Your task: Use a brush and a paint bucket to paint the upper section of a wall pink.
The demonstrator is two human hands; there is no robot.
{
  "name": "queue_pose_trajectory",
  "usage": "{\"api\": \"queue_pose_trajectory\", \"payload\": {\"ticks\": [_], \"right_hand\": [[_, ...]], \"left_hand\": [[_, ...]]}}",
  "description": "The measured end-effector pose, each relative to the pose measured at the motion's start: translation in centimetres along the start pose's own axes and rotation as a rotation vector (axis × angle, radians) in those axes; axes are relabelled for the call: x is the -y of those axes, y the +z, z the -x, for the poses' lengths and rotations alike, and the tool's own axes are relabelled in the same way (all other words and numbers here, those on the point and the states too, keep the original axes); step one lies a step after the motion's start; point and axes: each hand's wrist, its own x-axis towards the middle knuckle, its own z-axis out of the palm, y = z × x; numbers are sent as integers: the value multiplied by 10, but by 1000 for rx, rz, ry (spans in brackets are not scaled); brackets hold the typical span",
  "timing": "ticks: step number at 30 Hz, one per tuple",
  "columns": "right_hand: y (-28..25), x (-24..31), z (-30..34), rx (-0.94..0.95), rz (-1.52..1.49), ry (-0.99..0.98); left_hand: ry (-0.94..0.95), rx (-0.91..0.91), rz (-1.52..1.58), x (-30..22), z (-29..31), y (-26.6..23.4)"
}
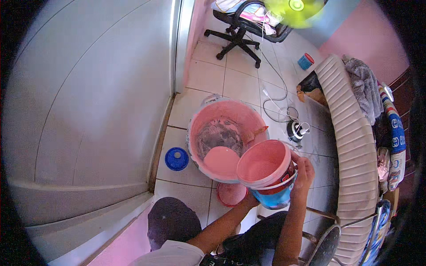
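A paint bucket, blue and red outside and coated pink inside, tilts over the near right rim of a large round basin. My right hand grips the bucket's right side near its rim and wire handle. My left hand holds it low down, with most fingers hidden beneath the bucket. Pink paint lies pooled at the basin's near side, beside greyish residue on the bottom. A pink-smeared paintbrush leans against the basin's right inner wall.
On the tiles left of the basin lies a blue lid; a pink-coated round lid lies near my left forearm. A power cord runs to a black-and-white device. A cushioned seat lines the right, a door the left.
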Motion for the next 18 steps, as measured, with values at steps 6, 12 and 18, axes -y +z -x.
{"api": "queue_pose_trajectory", "payload": {"ticks": [6,12,18], "right_hand": [[-6,-20,-11,32,-20,17],[-10,-27,-15,41,7,28],[-9,-18,-15,29,-45,27]], "left_hand": [[-101,-24,177,10,-2,24],[-209,-68,316,-6,-8,15],[-328,-107,455,-27,-12,1]]}}
